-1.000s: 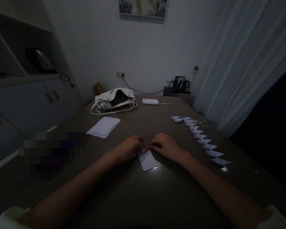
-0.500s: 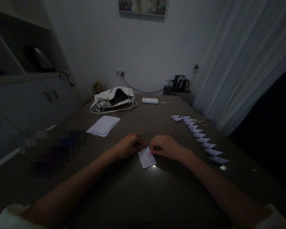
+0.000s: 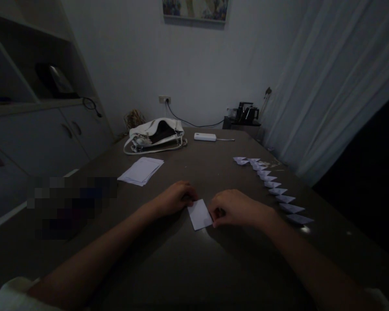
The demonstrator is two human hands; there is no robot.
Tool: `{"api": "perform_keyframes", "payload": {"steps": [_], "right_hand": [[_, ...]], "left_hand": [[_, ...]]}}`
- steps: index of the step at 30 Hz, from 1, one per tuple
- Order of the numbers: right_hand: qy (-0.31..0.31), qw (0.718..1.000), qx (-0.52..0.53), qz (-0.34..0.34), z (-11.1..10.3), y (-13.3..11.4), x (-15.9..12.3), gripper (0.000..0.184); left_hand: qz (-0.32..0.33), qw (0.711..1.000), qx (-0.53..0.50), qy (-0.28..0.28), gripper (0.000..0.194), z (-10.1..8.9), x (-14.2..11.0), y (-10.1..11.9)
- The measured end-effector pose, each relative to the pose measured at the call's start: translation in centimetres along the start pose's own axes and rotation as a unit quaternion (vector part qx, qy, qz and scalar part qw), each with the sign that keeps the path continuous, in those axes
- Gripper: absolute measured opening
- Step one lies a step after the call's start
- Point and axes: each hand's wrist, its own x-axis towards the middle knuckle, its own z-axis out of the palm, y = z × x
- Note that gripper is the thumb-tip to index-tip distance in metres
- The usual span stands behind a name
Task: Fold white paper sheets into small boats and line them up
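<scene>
A small folded sheet of white paper (image 3: 199,215) lies on the dark table between my hands. My left hand (image 3: 178,197) is closed at its upper left corner, the fingertips curled onto the edge. Closed in a pinch, my right hand (image 3: 235,208) is at the paper's right edge, close to its lower right corner. The undersides of the fingers on both hands are partly hidden. Off to the right, several folded white paper boats (image 3: 277,191) stand in a curved row. Left of centre lies a stack of loose white sheets (image 3: 141,170).
A white handbag (image 3: 155,134) sits at the table's far left, with a white power bank-like device (image 3: 205,137) and its strap to the right of it. Behind, a black kettle (image 3: 249,114) stands on a low dark stand. A pale curtain (image 3: 298,99) hangs at the right.
My right hand has slid down and toward me along the paper's right edge, from near the top to the lower right corner. My left hand has stayed nearly in place.
</scene>
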Motion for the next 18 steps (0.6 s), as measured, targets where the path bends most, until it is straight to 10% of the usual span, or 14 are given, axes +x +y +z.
{"api": "perform_keyframes", "payload": {"steps": [18], "right_hand": [[0.076, 0.996, 0.036, -0.012, 0.8, 1.8, 0.2, 0.009]], "left_hand": [[0.028, 0.996, 0.081, -0.009, 0.051, 0.4, -0.7, 1.9]]}}
